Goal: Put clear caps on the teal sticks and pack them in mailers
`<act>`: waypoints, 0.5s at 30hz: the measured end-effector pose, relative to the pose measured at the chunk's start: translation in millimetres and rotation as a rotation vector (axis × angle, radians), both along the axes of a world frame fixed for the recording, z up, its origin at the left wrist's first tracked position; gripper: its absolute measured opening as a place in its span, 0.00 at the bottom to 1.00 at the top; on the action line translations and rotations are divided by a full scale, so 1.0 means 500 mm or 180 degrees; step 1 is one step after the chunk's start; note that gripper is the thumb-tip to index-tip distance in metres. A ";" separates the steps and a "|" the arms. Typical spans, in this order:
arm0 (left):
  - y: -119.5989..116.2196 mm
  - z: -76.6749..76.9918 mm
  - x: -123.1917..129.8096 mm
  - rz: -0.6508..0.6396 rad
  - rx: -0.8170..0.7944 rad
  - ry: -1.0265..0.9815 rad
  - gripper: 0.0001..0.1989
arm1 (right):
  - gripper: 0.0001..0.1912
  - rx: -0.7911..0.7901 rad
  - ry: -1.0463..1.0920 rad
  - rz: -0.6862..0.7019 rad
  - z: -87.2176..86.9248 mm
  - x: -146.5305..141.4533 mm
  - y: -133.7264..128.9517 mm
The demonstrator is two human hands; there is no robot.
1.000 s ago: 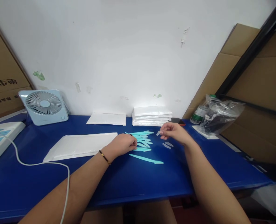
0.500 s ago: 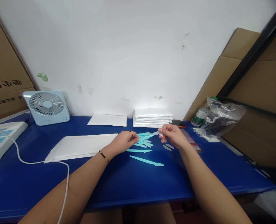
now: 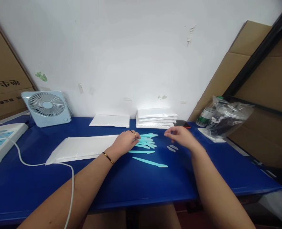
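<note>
My left hand (image 3: pixel 125 141) beside teal sticks (image 3: pixel 147 140)
I can't tell either grip's state; beyond my right hand (image 3: pixel 182 137), bottle label (image 3: pixel 205 116) unreadable.

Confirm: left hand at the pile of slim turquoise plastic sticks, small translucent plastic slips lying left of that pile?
Wrong side: the small translucent plastic slips lie right of the pile of slim turquoise plastic sticks, per the head view. The left hand is at the pile.

Turquoise tools (image 3: pixel 148 135) look smooth plastic; the tabletop (image 3: pixel 145 187), glossy; the cardboard (image 3: pixel 270 79), matt.
</note>
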State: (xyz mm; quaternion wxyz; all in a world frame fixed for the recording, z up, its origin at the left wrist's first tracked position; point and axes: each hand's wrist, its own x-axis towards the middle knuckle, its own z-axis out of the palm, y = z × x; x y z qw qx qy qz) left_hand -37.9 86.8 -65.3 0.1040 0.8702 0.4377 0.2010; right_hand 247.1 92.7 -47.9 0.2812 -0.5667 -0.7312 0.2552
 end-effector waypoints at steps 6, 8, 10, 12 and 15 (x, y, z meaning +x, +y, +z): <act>-0.015 0.002 -0.003 -0.0586 -0.0184 0.0362 0.09 | 0.07 -0.0615 -0.1625 -0.0035 -0.008 0.063 0.009; -0.018 0.001 0.001 -0.0598 -0.0172 0.0515 0.06 | 0.05 -0.0530 -0.1802 0.0015 -0.009 0.048 0.008; -0.019 0.000 0.007 -0.0555 -0.0042 0.0636 0.04 | 0.05 -0.0320 -0.1931 -0.0010 -0.010 0.027 0.008; -0.018 -0.003 0.013 -0.0457 0.0135 0.0773 0.05 | 0.06 -0.0101 -0.2106 -0.0115 -0.015 0.009 0.012; -0.018 -0.005 0.018 -0.0304 0.0352 0.0914 0.08 | 0.05 0.0144 -0.2212 -0.0198 -0.029 -0.006 0.021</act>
